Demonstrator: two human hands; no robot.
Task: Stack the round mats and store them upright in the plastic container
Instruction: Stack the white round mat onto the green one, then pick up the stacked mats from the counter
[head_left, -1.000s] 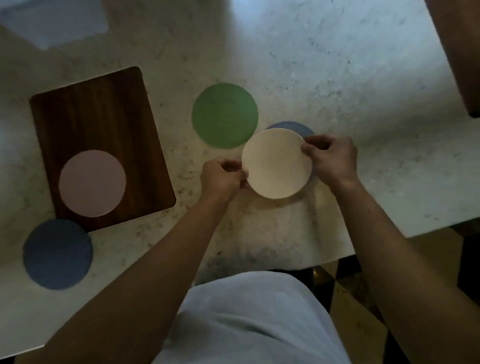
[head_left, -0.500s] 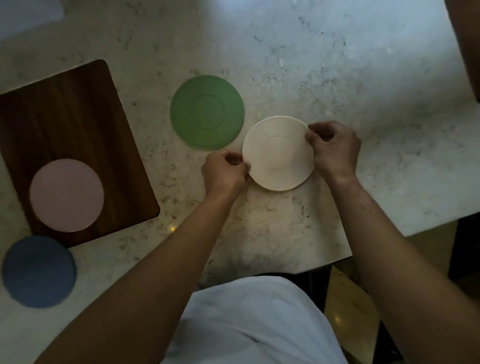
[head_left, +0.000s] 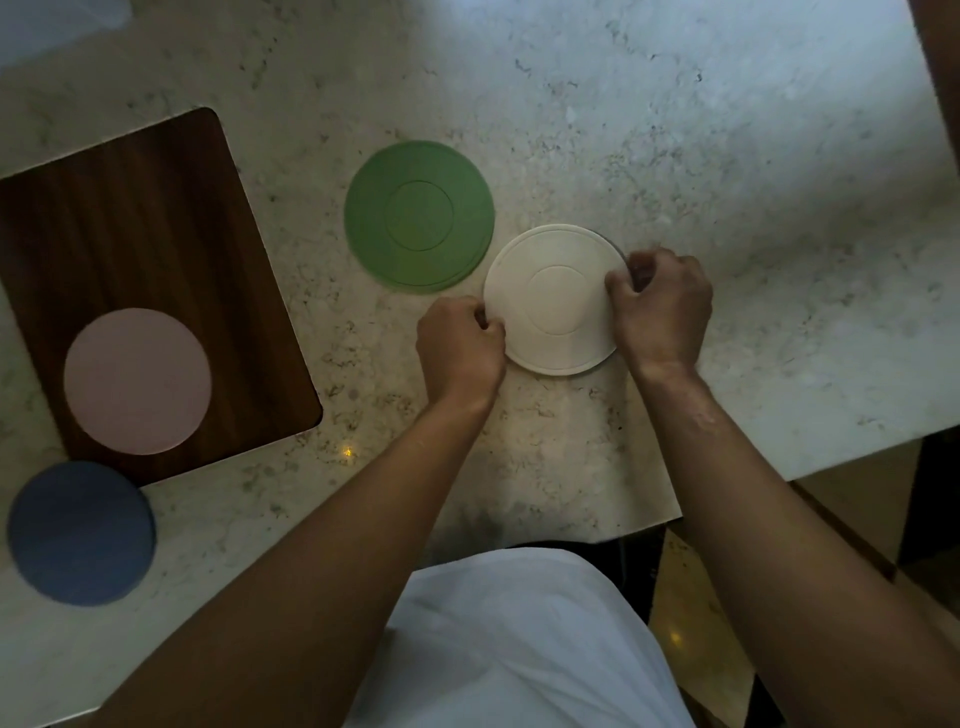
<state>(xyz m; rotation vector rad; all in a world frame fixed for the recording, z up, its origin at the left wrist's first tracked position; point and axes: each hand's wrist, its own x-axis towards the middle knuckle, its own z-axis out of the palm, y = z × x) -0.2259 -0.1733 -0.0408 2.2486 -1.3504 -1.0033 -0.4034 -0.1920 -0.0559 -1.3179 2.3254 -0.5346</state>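
Note:
A cream round mat (head_left: 553, 299) lies flat on the marble counter, covering a dark blue-grey mat of which only a thin sliver shows at its upper right rim. My left hand (head_left: 460, 351) pinches the cream mat's left edge and my right hand (head_left: 662, 306) pinches its right edge. A green round mat (head_left: 418, 215) lies just to the upper left, almost touching it. A pink mat (head_left: 137, 382) rests on a dark wooden board (head_left: 130, 208). A blue mat (head_left: 80, 532) lies at the near left. No plastic container is clearly in view.
The counter's front edge (head_left: 649, 525) runs close to my body, with a step back at the right. A pale object (head_left: 52, 26) sits at the far left corner. A dark brown edge (head_left: 943, 62) borders the far right.
The cream mat has been lowered onto the dark mat, which showed above it a second ago and is now almost fully covered. Both hands keep their hold on its edges.

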